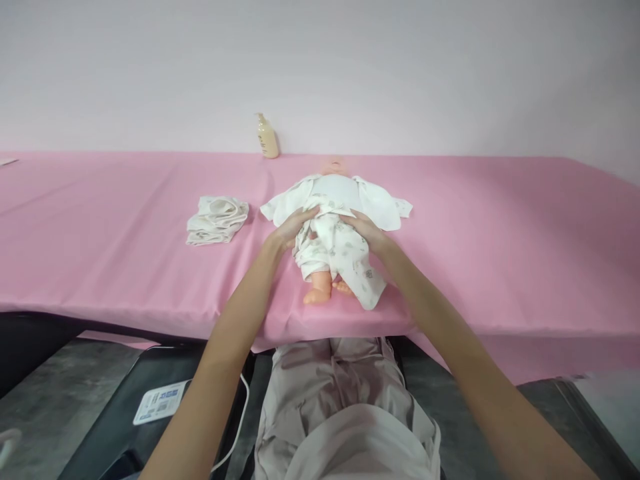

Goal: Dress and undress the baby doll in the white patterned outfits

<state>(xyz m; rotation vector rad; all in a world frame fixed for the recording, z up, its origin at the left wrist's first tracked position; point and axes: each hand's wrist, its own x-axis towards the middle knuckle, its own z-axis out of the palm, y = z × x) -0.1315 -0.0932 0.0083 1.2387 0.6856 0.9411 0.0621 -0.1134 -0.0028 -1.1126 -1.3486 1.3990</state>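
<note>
A baby doll (pixel 317 289) lies on its back on the pink-covered table, its feet toward me and its head mostly out of sight at the far end. Its open white top (pixel 383 203) is spread to both sides. White printed baby pants (pixel 333 233) are bunched over the doll's belly and legs; one foot comes out of a cuff, while the other pant leg lies loose partly over the second foot. My left hand (pixel 295 227) grips the waist of the pants on the left side. On the right side, my right hand (pixel 367 230) has its fingers closed on the same waist.
Folded white cloth (pixel 217 220) lies on the pink sheet (pixel 125 253) to the left. A yellowish pump bottle (pixel 267 138) stands against the wall at the back. Below the table edge, a black chair (pixel 115 400) holds a labelled white device (pixel 160 402) with a cable.
</note>
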